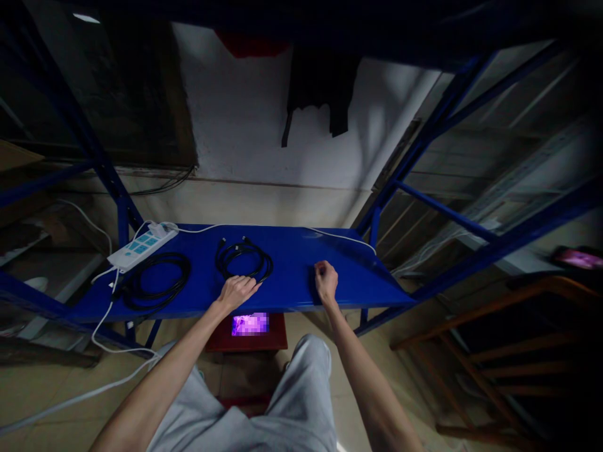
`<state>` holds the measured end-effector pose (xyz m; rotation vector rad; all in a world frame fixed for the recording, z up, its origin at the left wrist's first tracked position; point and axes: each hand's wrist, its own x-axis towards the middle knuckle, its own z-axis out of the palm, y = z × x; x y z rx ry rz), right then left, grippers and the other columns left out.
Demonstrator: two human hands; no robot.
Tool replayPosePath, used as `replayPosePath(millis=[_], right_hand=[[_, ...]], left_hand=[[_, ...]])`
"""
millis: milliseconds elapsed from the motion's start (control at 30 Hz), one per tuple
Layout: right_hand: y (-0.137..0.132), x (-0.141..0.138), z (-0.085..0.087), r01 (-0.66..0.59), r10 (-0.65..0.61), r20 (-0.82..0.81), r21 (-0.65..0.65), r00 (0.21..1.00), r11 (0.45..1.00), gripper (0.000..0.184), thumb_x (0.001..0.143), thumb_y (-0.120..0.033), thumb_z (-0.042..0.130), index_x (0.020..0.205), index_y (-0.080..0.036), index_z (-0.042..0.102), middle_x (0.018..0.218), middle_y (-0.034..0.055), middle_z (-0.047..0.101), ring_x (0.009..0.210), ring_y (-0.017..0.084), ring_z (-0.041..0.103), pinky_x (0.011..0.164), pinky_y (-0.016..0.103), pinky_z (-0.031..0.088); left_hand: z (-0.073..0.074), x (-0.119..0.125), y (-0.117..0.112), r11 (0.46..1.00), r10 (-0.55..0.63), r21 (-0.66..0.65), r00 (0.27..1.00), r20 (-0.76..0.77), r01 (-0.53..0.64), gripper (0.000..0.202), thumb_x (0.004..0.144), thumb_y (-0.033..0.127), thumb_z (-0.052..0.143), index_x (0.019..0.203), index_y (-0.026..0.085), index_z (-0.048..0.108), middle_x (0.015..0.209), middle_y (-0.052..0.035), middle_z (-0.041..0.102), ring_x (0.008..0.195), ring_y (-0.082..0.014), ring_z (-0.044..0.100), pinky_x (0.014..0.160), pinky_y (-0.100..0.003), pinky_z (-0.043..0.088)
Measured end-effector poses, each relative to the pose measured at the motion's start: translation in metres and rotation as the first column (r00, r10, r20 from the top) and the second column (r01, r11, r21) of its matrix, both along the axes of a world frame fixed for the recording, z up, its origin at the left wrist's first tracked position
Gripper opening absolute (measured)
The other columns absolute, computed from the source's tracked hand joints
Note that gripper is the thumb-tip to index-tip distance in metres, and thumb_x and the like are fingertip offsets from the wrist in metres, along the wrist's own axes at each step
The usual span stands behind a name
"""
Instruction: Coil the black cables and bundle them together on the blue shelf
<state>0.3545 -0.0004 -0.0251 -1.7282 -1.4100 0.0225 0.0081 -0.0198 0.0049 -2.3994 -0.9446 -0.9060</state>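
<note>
A black cable [269, 258], looped into a coil with its plug ends at the far side, lies on a blue shelf [292, 251]. At the coil's near edge is my left hand [239, 292], its fingers bent down over the cable, the fingertips partly hidden. My right hand [326, 280] rests on the shelf farther right, apart from the coil. Its fingers are curled in towards the thumb; whatever they may hold does not show. To the left lies a second coiled black cable [187, 276], bigger than the first.
A white power strip [142, 246] sits at the shelf's left end, its white cord hanging down. Another thin white cord [330, 233] runs along the back edge. Below stands a red stool [277, 339] with a lit phone [249, 324]. A wooden chair [471, 351] is on the right.
</note>
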Motion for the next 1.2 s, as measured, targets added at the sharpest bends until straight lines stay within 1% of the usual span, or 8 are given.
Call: replayPosePath(millis=[267,433,600,733,867,967,1067,1200], right_hand=[[0.002,0.002,0.002,0.068,-0.066,-0.056,0.048,0.996,0.997,0.022,0.088,-0.029,0.040,0.089,-0.019,0.060,0.089,0.0103,0.062,0.086,0.024,0.055,0.081,0.037,0.042],[0.001,0.013,-0.007,0.250,-0.217,-0.280,0.087,0.935,0.964,0.033,0.074,-0.017,0.036,0.100,-0.017,0.057,0.095,0.0118,0.060,0.089,0.025,0.057,0.085,0.040,0.045],[0.000,0.013,-0.007,0.206,-0.171,-0.296,0.091,0.940,0.974,0.037,0.071,-0.018,0.038,0.102,-0.016,0.057,0.098,0.0114,0.061,0.092,0.026,0.057,0.088,0.040,0.045],[0.002,0.008,-0.001,0.062,-0.052,-0.159,0.064,0.986,0.996,0.031,0.080,-0.026,0.045,0.106,-0.018,0.061,0.105,0.0113,0.062,0.098,0.026,0.056,0.091,0.039,0.043],[0.006,0.009,-0.003,-0.013,0.011,-0.012,-0.104,1.000,0.995,0.034,0.083,-0.037,0.057,0.113,-0.023,0.064,0.112,0.0112,0.061,0.103,0.028,0.052,0.090,0.041,0.041],[0.010,0.011,-0.010,0.005,-0.001,0.028,-0.144,1.000,0.990,0.027,0.084,-0.030,0.055,0.108,-0.023,0.066,0.112,0.0125,0.060,0.105,0.030,0.051,0.089,0.042,0.040],[0.013,0.013,-0.017,0.040,-0.040,0.004,-0.096,0.999,0.995,0.027,0.082,-0.019,0.048,0.101,-0.020,0.068,0.107,0.0143,0.060,0.102,0.030,0.052,0.088,0.042,0.041],[0.014,0.014,-0.019,0.060,-0.062,-0.026,-0.054,0.998,0.997,0.028,0.080,-0.015,0.044,0.092,-0.018,0.068,0.100,0.0146,0.059,0.097,0.029,0.052,0.087,0.042,0.042]], left_hand=[[0.039,0.025,-0.025,0.992,-0.125,0.015,0.990,0.065,0.124,0.032,0.098,0.032,0.055,0.068,0.021,0.053,0.059,0.0012,0.054,0.058,-0.0128,0.054,0.058,-0.031,0.033],[0.049,0.052,-0.029,0.982,-0.187,0.013,0.981,0.044,0.186,0.033,0.099,0.034,0.054,0.069,0.021,0.054,0.059,0.0006,0.052,0.058,-0.0134,0.051,0.058,-0.032,0.029],[0.055,0.074,-0.025,0.976,-0.208,0.071,0.977,0.037,0.205,0.033,0.099,0.034,0.053,0.068,0.021,0.055,0.059,0.0006,0.053,0.058,-0.0137,0.050,0.059,-0.033,0.028],[0.046,0.089,-0.032,0.961,-0.273,0.047,0.962,0.011,0.272,0.033,0.099,0.033,0.053,0.069,0.021,0.055,0.060,0.0000,0.054,0.059,-0.0141,0.051,0.059,-0.033,0.028],[0.025,0.098,-0.047,0.942,-0.335,0.013,0.942,-0.021,0.335,0.032,0.099,0.033,0.053,0.070,0.021,0.055,0.060,-0.0005,0.056,0.059,-0.0146,0.052,0.058,-0.033,0.029],[0.009,0.102,-0.056,0.938,-0.344,-0.047,0.938,-0.034,0.343,0.033,0.100,0.034,0.051,0.070,0.021,0.056,0.061,-0.0010,0.057,0.060,-0.0144,0.054,0.058,-0.032,0.030],[-0.003,0.103,-0.059,0.938,-0.331,-0.121,0.943,-0.038,0.325,0.032,0.100,0.034,0.051,0.071,0.021,0.057,0.061,-0.0010,0.058,0.060,-0.0139,0.057,0.057,-0.031,0.032],[0.004,0.100,-0.048,0.948,-0.255,-0.170,0.962,0.095,0.268,0.036,0.101,0.035,0.050,0.068,0.020,0.057,0.059,0.0001,0.059,0.057,-0.0122,0.057,0.057,-0.028,0.035]])
